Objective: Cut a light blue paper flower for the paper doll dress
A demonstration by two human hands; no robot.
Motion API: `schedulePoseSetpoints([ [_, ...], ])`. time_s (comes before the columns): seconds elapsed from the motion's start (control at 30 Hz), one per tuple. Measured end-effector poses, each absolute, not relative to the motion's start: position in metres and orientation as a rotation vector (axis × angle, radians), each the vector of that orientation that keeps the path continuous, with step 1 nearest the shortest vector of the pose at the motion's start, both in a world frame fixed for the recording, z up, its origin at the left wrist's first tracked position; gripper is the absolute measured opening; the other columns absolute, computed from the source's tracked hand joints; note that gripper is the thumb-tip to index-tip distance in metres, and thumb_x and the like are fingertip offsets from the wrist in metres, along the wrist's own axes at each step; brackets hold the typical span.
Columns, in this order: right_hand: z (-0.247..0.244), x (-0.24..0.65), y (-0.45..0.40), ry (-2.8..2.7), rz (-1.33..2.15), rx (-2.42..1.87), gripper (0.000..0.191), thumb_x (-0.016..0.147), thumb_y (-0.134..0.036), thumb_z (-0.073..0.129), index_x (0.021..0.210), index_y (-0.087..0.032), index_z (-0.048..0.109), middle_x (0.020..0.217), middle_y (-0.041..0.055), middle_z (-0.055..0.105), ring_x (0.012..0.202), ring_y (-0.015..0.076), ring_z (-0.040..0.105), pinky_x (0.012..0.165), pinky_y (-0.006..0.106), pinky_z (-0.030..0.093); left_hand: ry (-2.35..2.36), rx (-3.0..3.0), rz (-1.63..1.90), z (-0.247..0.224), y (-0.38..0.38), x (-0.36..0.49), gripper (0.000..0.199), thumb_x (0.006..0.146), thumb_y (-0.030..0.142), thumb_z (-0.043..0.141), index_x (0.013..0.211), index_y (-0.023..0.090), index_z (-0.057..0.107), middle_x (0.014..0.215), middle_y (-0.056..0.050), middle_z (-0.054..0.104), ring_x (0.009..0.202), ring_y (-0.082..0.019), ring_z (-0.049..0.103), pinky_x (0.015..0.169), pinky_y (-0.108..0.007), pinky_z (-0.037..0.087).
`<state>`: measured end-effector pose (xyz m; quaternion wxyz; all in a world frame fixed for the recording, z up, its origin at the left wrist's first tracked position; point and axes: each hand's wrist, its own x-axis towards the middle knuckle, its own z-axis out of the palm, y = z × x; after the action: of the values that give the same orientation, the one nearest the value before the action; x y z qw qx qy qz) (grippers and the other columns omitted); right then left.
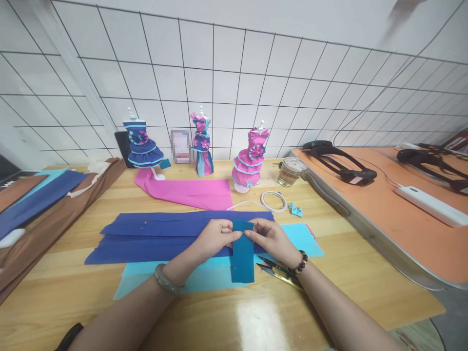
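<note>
A teal rectangular strip (243, 261), looking like crepe paper or cloth, hangs upright between my hands. My left hand (218, 238) pinches its upper left edge between thumb and fingers. At the upper right edge, my right hand (272, 240) pinches it the same way, the two thumbs nearly meeting. Behind the strip lie dark blue sheets (142, 243) with a light blue sheet (146, 280) partly under them. Thread snips (278, 275) rest under my right wrist, partly hidden by the arm.
Three small dress forms stand at the back: a blue dress (142, 144), a multicoloured dress (203, 146) and a pink dress (252, 158). Nearby are a pink strip (193, 192), a coiled white cable (273, 201), a lidded cup (291, 171) and a phone (181, 146). Headsets (340, 163) lie right.
</note>
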<state>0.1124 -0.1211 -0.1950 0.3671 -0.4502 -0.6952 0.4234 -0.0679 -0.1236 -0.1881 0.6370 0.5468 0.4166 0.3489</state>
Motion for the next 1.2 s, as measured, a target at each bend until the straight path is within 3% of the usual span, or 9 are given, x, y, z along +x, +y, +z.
schedulePoseSetpoints([
  [0.2, -0.1944, 0.1129, -0.1212, -1.778, 1.084, -1.149, 0.026, 0.073, -0.037, 0.059, 0.086, -0.015, 0.058, 0.057, -0.0033, 0.050, 0.052, 0.0090, 0.043, 0.050, 0.022, 0.037, 0.954, 1.229, 0.819, -0.1857, -0.1240, -0.0682, 0.038, 0.063, 0.035, 0.065, 0.053, 0.016, 0.034, 0.045, 0.009, 0.034, 0.044, -0.005, 0.039, 0.049, -0.019, 0.035],
  [0.37, -0.1931, 0.1149, -0.1202, -1.761, 1.165, -1.074, 0.023, 0.075, -0.035, 0.057, 0.087, -0.016, 0.061, 0.071, 0.0017, 0.059, 0.062, 0.0118, 0.049, 0.058, 0.024, 0.041, 0.929, 1.150, 0.832, -0.1866, -0.1232, -0.0693, 0.023, 0.063, 0.031, 0.066, 0.067, 0.012, 0.054, 0.057, 0.002, 0.054, 0.054, -0.008, 0.051, 0.056, -0.022, 0.040],
  [0.47, -0.1913, 0.1157, -0.1201, -1.746, 1.209, -1.041, 0.021, 0.075, -0.033, 0.057, 0.086, -0.017, 0.062, 0.078, 0.0033, 0.061, 0.068, 0.0132, 0.052, 0.062, 0.025, 0.042, 0.937, 1.113, 0.829, -0.1855, -0.1231, -0.0695, 0.025, 0.063, 0.030, 0.067, 0.077, 0.011, 0.060, 0.065, -0.002, 0.061, 0.059, -0.010, 0.055, 0.060, -0.023, 0.042],
  [0.8, -0.1878, 0.1159, -0.1215, -1.680, 1.267, -1.098, 0.023, 0.075, -0.034, 0.056, 0.087, -0.016, 0.064, 0.071, 0.0019, 0.061, 0.057, 0.0100, 0.046, 0.052, 0.022, 0.035, 0.892, 1.008, 0.864, -0.1854, -0.1232, -0.0712, 0.028, 0.062, 0.029, 0.069, 0.081, 0.011, 0.060, 0.069, -0.004, 0.064, 0.063, -0.013, 0.060, 0.064, -0.026, 0.046],
  [1.2, -0.1884, 0.1172, -0.1208, -1.684, 1.209, -1.122, 0.022, 0.075, -0.034, 0.055, 0.084, -0.017, 0.065, 0.072, 0.0022, 0.061, 0.059, 0.0117, 0.049, 0.053, 0.023, 0.037, 0.866, 0.977, 0.887, -0.1861, -0.1222, -0.0715, 0.027, 0.063, 0.029, 0.068, 0.080, 0.010, 0.060, 0.072, -0.006, 0.065, 0.067, -0.014, 0.061, 0.065, -0.027, 0.047],
])
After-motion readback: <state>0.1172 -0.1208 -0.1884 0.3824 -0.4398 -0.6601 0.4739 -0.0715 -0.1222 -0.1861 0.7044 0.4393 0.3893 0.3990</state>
